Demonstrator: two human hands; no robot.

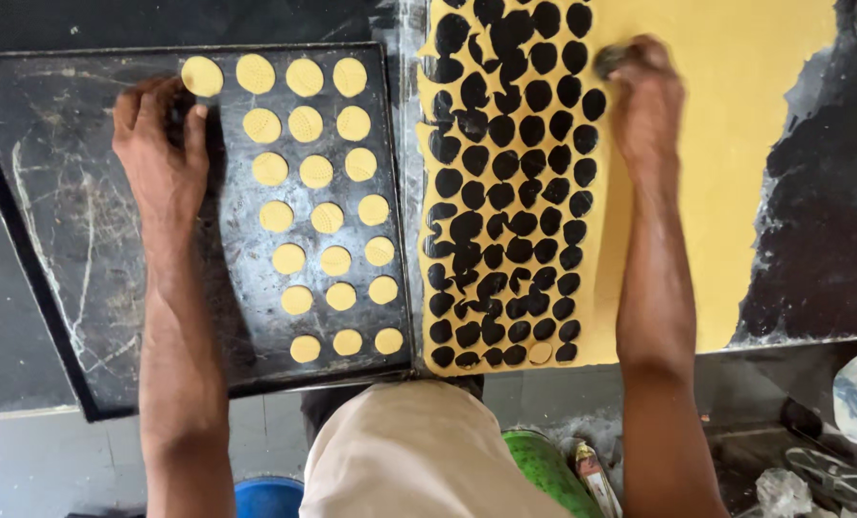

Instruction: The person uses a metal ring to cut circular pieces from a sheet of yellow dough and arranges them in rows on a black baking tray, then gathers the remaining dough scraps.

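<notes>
A black baking tray lies on the left, holding several round yellow dough discs in rows on its right half. My left hand rests on the tray beside the top-left disc, fingers curled; whether it holds anything is unclear. To the right lies a rolled yellow dough sheet with many round holes cut through its left part. My right hand is closed on a small dark round cutter, pressed onto the sheet at the edge of the holes.
The dark worktop shows right of the sheet. Below the table edge are my beige clothing, a green container, a blue bucket and crumpled plastic on the floor.
</notes>
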